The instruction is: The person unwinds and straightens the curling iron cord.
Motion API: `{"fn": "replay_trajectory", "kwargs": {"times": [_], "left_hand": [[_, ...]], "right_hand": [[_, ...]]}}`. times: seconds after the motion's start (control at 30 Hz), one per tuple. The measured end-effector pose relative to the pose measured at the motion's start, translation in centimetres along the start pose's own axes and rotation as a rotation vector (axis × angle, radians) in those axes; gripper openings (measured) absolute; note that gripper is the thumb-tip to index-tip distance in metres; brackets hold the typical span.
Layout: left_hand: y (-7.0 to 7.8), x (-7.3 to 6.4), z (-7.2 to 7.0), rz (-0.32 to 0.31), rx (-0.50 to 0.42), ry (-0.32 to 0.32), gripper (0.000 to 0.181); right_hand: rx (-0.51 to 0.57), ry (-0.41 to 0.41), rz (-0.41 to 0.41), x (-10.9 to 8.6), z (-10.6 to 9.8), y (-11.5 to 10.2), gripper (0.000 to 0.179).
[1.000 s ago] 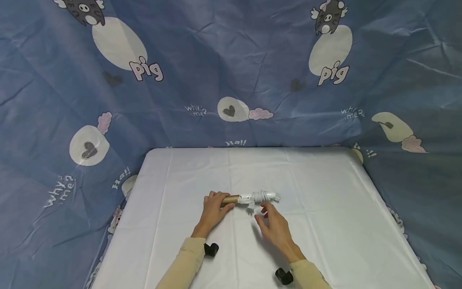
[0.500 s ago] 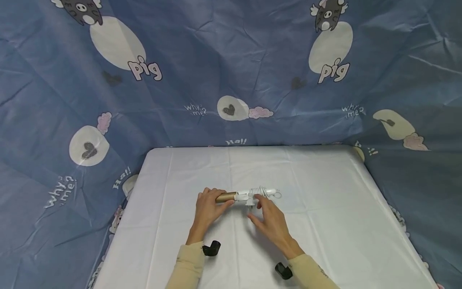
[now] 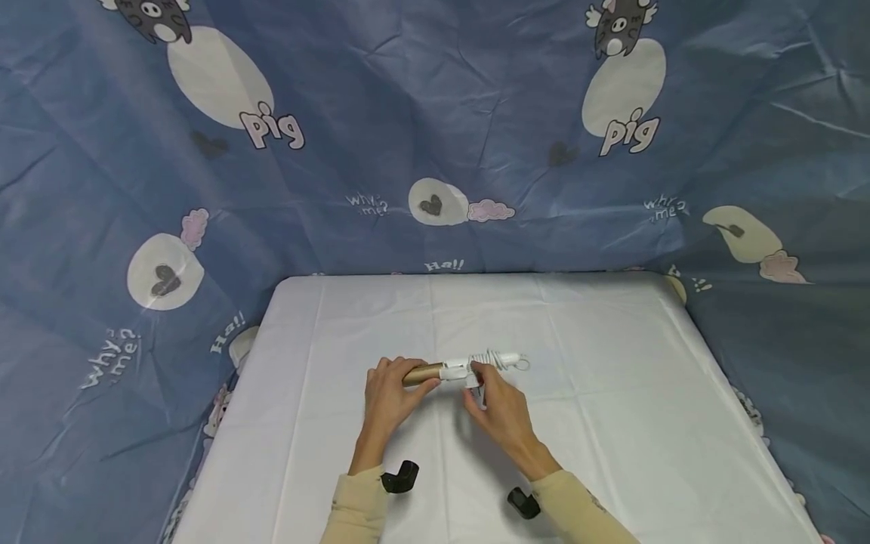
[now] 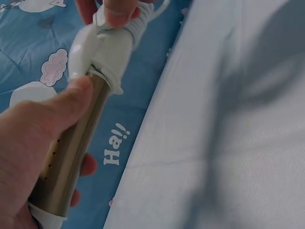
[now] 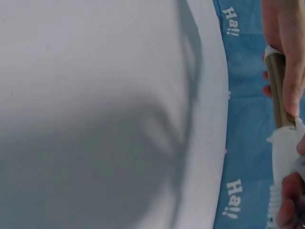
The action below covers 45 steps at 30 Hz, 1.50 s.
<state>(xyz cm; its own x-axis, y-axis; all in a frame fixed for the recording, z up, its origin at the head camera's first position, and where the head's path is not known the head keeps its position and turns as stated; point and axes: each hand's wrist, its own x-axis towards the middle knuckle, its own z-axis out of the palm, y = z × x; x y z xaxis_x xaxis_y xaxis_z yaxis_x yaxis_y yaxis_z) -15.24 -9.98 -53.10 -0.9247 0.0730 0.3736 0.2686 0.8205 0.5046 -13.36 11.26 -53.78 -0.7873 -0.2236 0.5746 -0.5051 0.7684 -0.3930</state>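
A hair iron (image 3: pixel 423 374) with a gold barrel and white handle lies crosswise over the table. My left hand (image 3: pixel 390 394) grips the gold barrel; its thumb lies along the barrel in the left wrist view, and fingertips show on the far side. Grey-white cord (image 3: pixel 491 360) is wound round the handle, with a small loop at the right end. My right hand (image 3: pixel 503 414) pinches the white plug (image 3: pixel 472 381) between thumb and forefinger, close beside the handle. The fingers partly hide the plug.
A white cloth covers the table (image 3: pixel 612 423). Behind and at both sides hangs a blue printed curtain (image 3: pixel 326 166). Black wrist cameras (image 3: pixel 401 477) stick out from both wrists above the cloth.
The hair iron has risen and shifted slightly left with my left hand. My right hand has moved left and its thumb and forefinger have closed on the plug.
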Motion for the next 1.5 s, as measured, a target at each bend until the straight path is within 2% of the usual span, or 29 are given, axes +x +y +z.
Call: {"fn": "replay_trajectory", "kwargs": {"times": [0.17, 0.27, 0.43, 0.57, 0.7, 0.9, 1.07, 1.27, 1.5], "left_hand": [[0.0, -0.4, -0.4, -0.005, -0.003, 0.011, 0.041], [0.2, -0.3, -0.6, -0.008, -0.004, 0.012, 0.040], [0.6, 0.3, -1.0, 0.010, -0.016, 0.021, 0.040], [0.9, 0.4, -1.4, 0.004, -0.027, 0.003, 0.040], [0.9, 0.4, -1.7, -0.008, -0.030, -0.005, 0.040], [0.5, 0.4, -2.0, -0.001, -0.053, -0.015, 0.040], [0.3, 0.2, -2.3, -0.002, -0.078, -0.028, 0.040], [0.1, 0.2, -2.7, 0.049, -0.082, -0.014, 0.040], [0.0, 0.0, -2.8, 0.066, -0.062, -0.043, 0.042]], "right_hand": [[0.054, 0.009, -0.044, 0.3, -0.6, 0.2, 0.039], [0.100, -0.030, -0.076, 0.8, -1.3, 0.6, 0.035], [0.173, -0.200, -0.134, 2.7, -3.4, 1.6, 0.030], [0.209, -0.349, -0.168, 4.3, -5.0, 2.4, 0.027], [0.242, -0.447, -0.195, 5.8, -6.0, 2.6, 0.028], [0.304, -0.581, -0.149, 7.7, -7.4, 2.8, 0.028], [0.360, -0.661, -0.124, 9.1, -8.0, 3.5, 0.028], [0.454, -0.759, -0.104, 10.6, -8.1, 4.3, 0.027], [0.491, -0.810, -0.087, 11.1, -7.9, 5.0, 0.028]]}}
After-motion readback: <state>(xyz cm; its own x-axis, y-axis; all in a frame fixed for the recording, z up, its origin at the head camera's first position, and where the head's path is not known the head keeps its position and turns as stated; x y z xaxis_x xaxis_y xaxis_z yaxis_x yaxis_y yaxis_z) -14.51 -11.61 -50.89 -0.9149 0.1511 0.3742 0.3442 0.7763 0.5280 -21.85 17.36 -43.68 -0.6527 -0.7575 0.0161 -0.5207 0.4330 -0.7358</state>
